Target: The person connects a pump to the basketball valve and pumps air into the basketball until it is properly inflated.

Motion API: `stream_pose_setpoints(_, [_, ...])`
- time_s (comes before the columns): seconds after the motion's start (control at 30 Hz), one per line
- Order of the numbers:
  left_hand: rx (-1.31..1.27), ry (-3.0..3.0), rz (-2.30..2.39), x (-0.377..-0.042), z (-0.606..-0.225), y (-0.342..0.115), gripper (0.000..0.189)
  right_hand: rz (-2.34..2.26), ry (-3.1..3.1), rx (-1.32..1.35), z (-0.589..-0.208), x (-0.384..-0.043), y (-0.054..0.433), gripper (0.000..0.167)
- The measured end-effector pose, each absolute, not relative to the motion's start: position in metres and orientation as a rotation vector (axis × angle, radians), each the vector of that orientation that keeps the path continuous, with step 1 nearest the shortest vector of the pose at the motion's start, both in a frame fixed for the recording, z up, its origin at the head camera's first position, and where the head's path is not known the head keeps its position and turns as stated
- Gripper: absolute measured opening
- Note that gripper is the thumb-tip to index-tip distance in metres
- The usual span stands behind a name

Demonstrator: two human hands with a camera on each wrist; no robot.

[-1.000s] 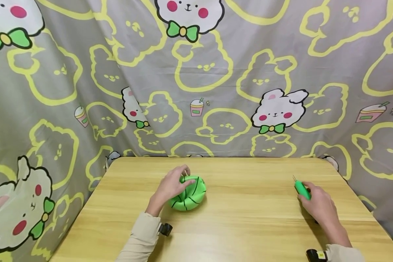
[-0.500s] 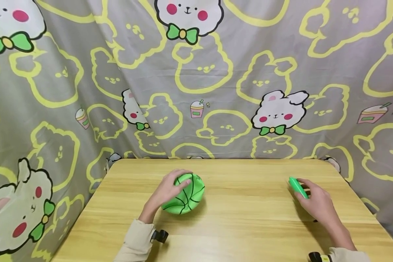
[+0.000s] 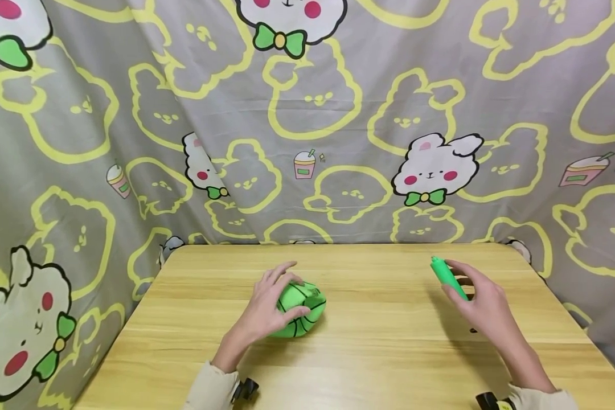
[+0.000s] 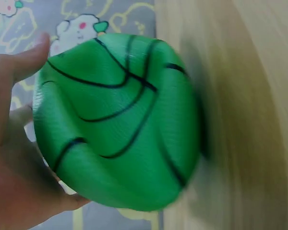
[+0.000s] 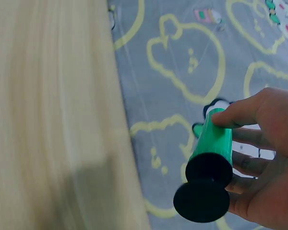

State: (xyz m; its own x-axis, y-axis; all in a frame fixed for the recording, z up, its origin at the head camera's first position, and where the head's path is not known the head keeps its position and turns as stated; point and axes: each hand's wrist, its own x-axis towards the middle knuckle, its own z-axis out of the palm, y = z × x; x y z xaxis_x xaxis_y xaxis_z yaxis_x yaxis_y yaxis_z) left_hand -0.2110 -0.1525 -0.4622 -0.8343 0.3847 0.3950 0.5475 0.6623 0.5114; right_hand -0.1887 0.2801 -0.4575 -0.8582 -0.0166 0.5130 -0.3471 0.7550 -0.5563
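A partly deflated green ball with black basketball lines [image 3: 311, 302] is held in my left hand [image 3: 267, 304], just above the table or touching it. The left wrist view shows a deep dent in the ball [image 4: 120, 120], with my thumb and fingers about its edge. On the right, my right hand [image 3: 484, 302] grips a small green hand pump [image 3: 447, 278] between thumb and fingers, tilted up and to the left. A thin needle at its far tip is barely visible. In the right wrist view, the pump's black handle end [image 5: 201, 199] faces the camera.
Both hands work over a light wood-grain table [image 3: 369, 353]. A grey curtain with yellow outlines and white rabbit prints [image 3: 338, 114] hangs behind the table's far edge and along its left side.
My right hand has carried the pump leftward and raised it slightly. My left hand has turned the ball, so its dent faces another way. The head view has shifted a little.
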Motion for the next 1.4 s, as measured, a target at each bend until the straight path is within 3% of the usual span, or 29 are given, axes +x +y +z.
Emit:
stream_pose_setpoints(0.43, [-0.711,-2.709,-0.767,-0.193,-0.454,-0.14,0.038,1.025,-2.424,0.39,-0.434,-0.174,0.247,0.054])
stream_pose_setpoints(0.67, [-0.658,-2.659,-0.654,-0.186,-0.46,-0.141,0.025,1.017,-2.397,0.481,-0.43,-0.168,0.228,0.056])
stream_pose_setpoints(1.07, [-0.662,-2.565,-0.683,-0.182,-0.463,-0.135,0.031,1.069,-2.427,0.572,-0.434,-0.16,0.208,0.058])
stream_pose_setpoints(1.4, [-0.723,-2.461,-0.785,-0.191,-0.466,-0.132,0.022,1.103,-2.377,0.641,-0.434,-0.157,0.193,0.057])
